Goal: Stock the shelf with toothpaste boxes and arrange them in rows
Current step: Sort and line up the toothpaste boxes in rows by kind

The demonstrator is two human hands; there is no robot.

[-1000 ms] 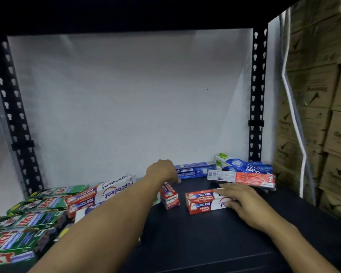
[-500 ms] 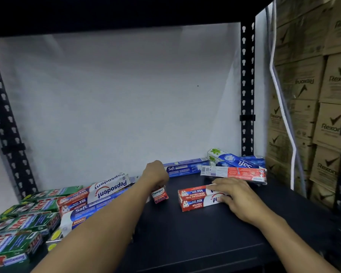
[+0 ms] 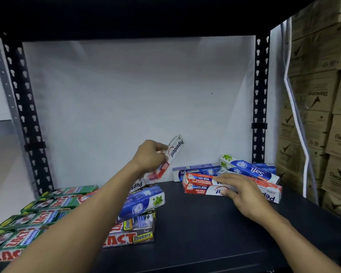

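A white Pepsodent box (image 3: 174,150) is pinched, tilted up, by fingers of the left hand (image 3: 149,157). Two red boxes (image 3: 201,186) are pressed under straight fingers of the right hand (image 3: 244,196).

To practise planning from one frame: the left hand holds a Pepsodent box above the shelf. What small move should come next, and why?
Probably carry the tilted Pepsodent box in the left hand rightward and lay it against the red Pepsodent stack under the right hand: same brand, with bare shelf in front.
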